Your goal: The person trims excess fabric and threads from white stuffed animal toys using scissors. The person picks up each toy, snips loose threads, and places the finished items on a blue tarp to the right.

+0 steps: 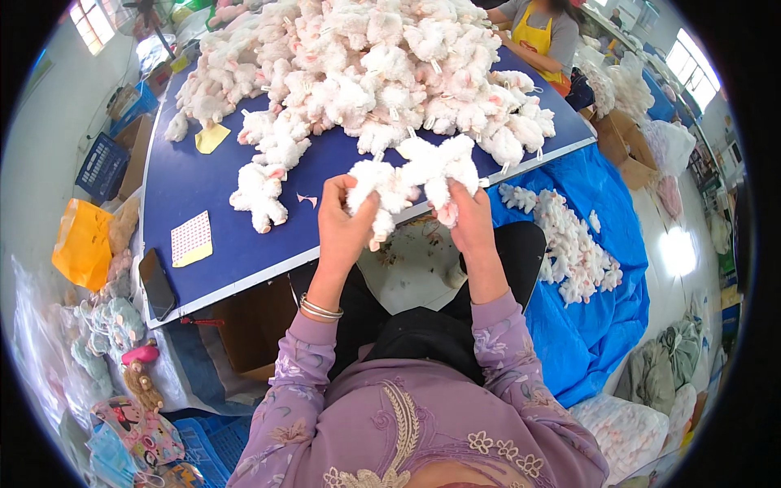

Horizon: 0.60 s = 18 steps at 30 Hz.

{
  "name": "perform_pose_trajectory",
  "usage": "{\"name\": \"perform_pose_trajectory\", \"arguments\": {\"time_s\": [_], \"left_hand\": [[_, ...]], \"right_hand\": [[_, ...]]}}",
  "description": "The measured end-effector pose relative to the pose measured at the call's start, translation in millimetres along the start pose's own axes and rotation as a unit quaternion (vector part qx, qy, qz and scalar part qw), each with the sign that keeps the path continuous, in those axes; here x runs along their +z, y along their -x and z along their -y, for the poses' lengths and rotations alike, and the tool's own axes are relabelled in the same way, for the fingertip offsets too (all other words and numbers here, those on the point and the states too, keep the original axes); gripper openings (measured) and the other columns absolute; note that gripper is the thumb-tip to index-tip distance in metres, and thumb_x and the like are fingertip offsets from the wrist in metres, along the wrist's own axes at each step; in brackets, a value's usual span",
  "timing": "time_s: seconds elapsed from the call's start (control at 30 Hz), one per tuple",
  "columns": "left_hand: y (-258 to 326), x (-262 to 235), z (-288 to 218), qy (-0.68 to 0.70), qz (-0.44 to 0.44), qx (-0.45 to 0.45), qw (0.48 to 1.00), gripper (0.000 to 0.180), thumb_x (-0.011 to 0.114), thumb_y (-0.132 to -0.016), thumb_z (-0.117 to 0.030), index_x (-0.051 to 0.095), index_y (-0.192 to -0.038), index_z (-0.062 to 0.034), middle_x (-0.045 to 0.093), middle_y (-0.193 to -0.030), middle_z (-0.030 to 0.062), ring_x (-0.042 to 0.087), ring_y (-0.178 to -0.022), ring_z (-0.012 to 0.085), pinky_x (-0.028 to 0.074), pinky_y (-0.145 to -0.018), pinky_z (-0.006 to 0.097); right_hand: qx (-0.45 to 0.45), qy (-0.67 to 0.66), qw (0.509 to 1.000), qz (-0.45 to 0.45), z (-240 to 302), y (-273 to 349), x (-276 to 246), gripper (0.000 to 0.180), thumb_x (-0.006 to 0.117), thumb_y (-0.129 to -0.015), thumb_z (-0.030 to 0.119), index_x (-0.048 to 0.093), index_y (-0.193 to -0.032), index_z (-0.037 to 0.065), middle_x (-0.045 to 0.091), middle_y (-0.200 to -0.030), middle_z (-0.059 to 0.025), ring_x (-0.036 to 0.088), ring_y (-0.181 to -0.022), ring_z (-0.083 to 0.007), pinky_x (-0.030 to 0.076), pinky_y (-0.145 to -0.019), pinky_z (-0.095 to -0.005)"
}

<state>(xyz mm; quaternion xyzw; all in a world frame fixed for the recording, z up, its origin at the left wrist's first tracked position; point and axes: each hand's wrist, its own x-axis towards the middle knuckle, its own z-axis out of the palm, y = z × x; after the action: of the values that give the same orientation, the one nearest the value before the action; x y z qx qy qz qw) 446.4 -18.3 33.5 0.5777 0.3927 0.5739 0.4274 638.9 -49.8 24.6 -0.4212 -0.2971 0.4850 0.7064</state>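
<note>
In front of me, at the table's near edge, I hold two fluffy white plush toys side by side. My left hand (345, 215) is closed around the left plush toy (376, 189), thumb in front. The right plush toy (440, 164) is gripped at its lower part by my right hand (469, 213). The two toys touch or overlap between my hands; I cannot tell whether they are joined. On the blue table (220, 183), a white plush toy with a pink ear (259, 198) lies just left of my left hand. Beyond it rises a large heap of similar plush toys (358, 69).
A dotted sticker sheet (192, 237) and a phone (157, 283) lie at the table's left. On the right, a blue tarp (602, 342) holds more small plush toys (569, 248). A person in a yellow apron (533, 37) is at the far right. Cardboard boxes (625, 150) stand behind the tarp.
</note>
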Motion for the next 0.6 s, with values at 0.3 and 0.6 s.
{"name": "perform_pose_trajectory", "arguments": {"time_s": [0.3,0.6], "left_hand": [[10.1,11.6,-15.9,0.126,-0.012,-0.03,0.992,0.031,0.06,-0.083,0.001,0.044,-0.109,-0.003,0.052,-0.095,0.0053,0.053,-0.073,0.0059,0.046,-0.057,0.02],[24.5,26.0,-17.2,-0.048,0.111,-0.005,0.993,0.042,0.067,-0.078,-0.005,0.047,-0.115,-0.0005,0.056,-0.101,0.0107,0.055,-0.091,0.0147,0.048,-0.08,0.028]], "right_hand": [[0.017,0.149,0.989,0.002,2.4,12.7,-35.5,0.03,0.061,-0.085,0.01,0.057,-0.11,-0.005,0.064,-0.087,-0.006,0.06,-0.071,-0.0107,0.046,-0.059,-0.025],[0.06,0.093,0.991,0.076,-1.0,31.1,-39.1,0.034,0.06,-0.088,0.012,0.055,-0.117,-0.004,0.064,-0.096,-0.0061,0.061,-0.076,-0.0112,0.049,-0.064,-0.0249]]}}
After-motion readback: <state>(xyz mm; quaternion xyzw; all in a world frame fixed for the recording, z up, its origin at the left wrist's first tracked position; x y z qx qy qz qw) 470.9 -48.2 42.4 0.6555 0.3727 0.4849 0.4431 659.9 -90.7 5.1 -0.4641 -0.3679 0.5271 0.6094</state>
